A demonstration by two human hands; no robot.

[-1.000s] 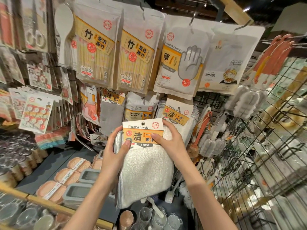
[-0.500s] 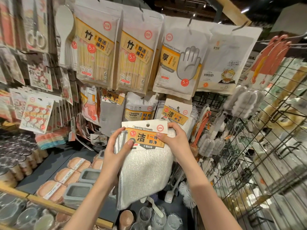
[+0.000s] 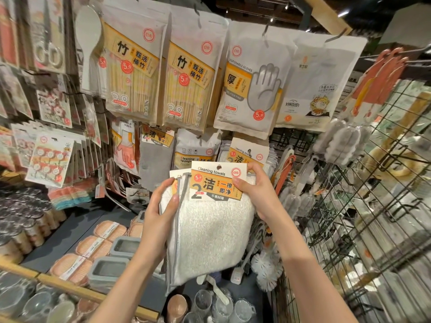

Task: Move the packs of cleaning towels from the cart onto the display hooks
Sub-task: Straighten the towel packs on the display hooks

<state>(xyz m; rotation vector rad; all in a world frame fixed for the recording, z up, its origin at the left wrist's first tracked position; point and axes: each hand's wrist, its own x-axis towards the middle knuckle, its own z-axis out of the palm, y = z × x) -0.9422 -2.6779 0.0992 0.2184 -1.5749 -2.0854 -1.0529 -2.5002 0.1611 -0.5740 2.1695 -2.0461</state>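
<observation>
White terry cloth fills the middle of my view: the pack of cleaning towels [image 3: 210, 231] hangs in the air in front of the display, gripped from both sides. My left hand [image 3: 161, 215] curls around its grey-trimmed left edge, thumb on the front face, fingers hidden behind. My right hand [image 3: 258, 194] pinches the upper right corner, thumb pressed on the orange-and-white header card [image 3: 218, 183] and index finger hooked over the card's top edge. I can see a second card edge peeking out just behind the header card on its left, so I cannot tell whether I hold one pack or two.

Directly behind the held pack, and just above it, a matching hung towel pack [image 3: 248, 153] sits on the display. Left of that hung pack is a cleaning sponge bag [image 3: 196, 150], and further left a grey cloth pack [image 3: 155, 157]. Above the held pack hang two bamboo chopstick bags [image 3: 186, 82] and a disposable gloves bag [image 3: 251, 85]. Right of the held pack stands a black wire grid rack [image 3: 363, 229], with bottle brushes [image 3: 338, 145] near it. Below and left of the held pack, orange and grey lidded boxes [image 3: 102, 252] lie on a dark shelf, and glass cups [image 3: 210, 306] stand beneath it
</observation>
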